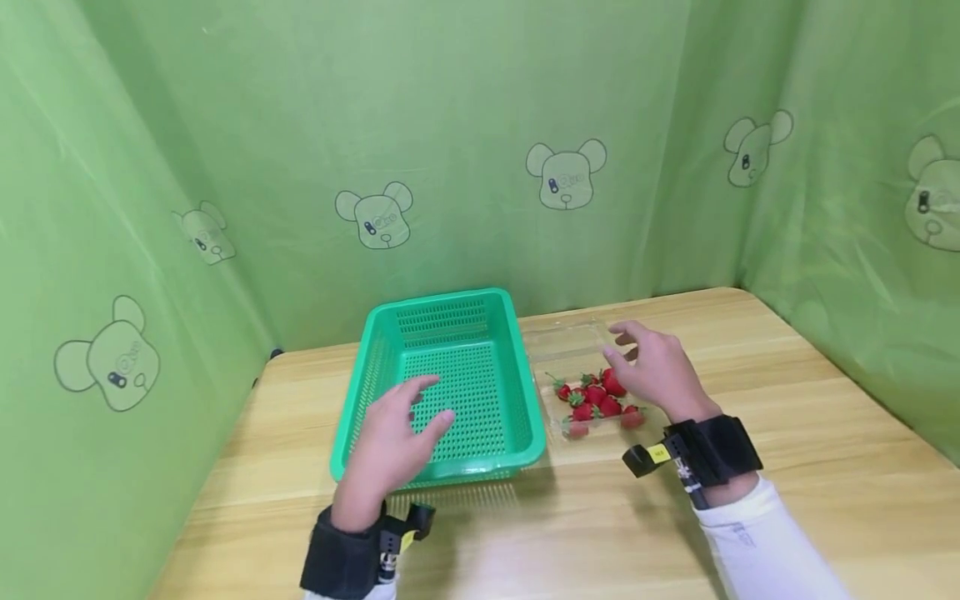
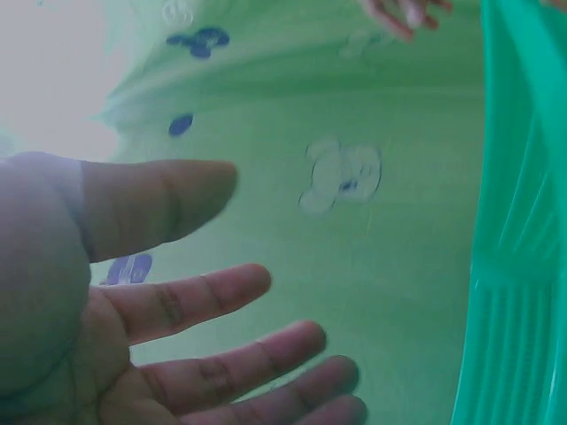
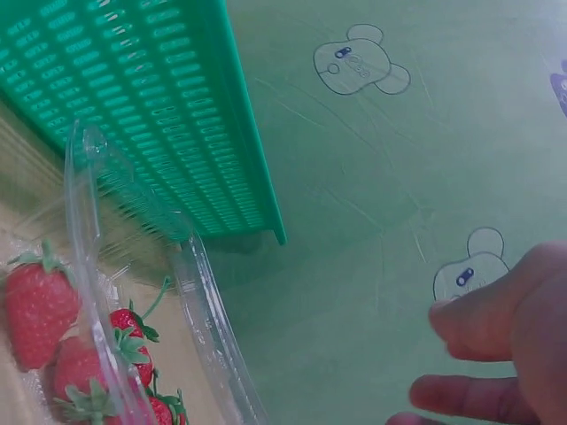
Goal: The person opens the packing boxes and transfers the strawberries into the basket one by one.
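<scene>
A green plastic basket [image 1: 534, 433] with perforated walls stands on the table, its inside bare. To its right sits a clear plastic box [image 1: 558, 340] with several red strawberries [image 1: 595, 393] in it, their green leaves showing. My left hand [image 1: 390, 442] hovers over the basket's near left corner, thumb and fingers spread, holding nothing. My right hand [image 1: 660, 371] is above the right side of the box, fingers loosely bent and apart from the strawberries. In the right wrist view, the strawberries [image 3: 40, 310] lie behind the clear box wall, and the thumb and fingers [image 3: 478, 323] hold nothing.
The wooden table [image 1: 795, 408] extends around the basket and box. A green curtain [image 1: 465, 100] printed with bear heads hangs behind the table and along both sides. A black wrist strap with a small camera [image 1: 641, 460] is on each arm.
</scene>
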The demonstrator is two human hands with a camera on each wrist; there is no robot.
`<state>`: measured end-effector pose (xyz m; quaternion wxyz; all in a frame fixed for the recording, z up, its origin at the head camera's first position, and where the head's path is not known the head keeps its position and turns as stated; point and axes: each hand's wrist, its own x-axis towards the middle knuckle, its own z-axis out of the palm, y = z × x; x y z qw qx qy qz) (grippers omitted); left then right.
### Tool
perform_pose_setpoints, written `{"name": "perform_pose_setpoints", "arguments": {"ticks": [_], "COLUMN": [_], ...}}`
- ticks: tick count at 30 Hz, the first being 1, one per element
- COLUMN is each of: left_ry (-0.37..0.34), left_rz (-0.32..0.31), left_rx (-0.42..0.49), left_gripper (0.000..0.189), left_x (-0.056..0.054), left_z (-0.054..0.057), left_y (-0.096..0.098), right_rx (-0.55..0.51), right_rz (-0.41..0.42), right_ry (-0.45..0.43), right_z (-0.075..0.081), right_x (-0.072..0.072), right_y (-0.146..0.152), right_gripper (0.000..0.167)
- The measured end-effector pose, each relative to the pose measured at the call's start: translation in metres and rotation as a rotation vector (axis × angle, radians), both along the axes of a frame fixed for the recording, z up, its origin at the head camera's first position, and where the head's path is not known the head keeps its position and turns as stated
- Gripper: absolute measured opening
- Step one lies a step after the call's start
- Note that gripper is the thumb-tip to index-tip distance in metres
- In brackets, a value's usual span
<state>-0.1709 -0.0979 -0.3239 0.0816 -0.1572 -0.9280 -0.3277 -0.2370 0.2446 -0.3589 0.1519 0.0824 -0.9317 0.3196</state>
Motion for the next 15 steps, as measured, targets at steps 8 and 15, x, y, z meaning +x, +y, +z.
{"name": "perform_pose_setpoints", "arguments": {"ticks": [8,15], "left_ry": [-0.107,-0.184], "left_rz": [0.106,0.139], "left_rx": [0.012,0.011], "left_gripper": [0.054,0.055], "left_x": [-0.001,-0.009], "left_z": [0.004,0.0], "left_y": [-0.035,-0.055], "right_rx": [0.008,0.058], "right_rz": [-0.025,-0.046], "right_ry": [-0.064,-0.123], "right_z": [-0.016,-0.029], "right_x": [-0.003,-0.015], "right_y": [0.008,0.013], "right_gripper": [0.034,0.034]}}
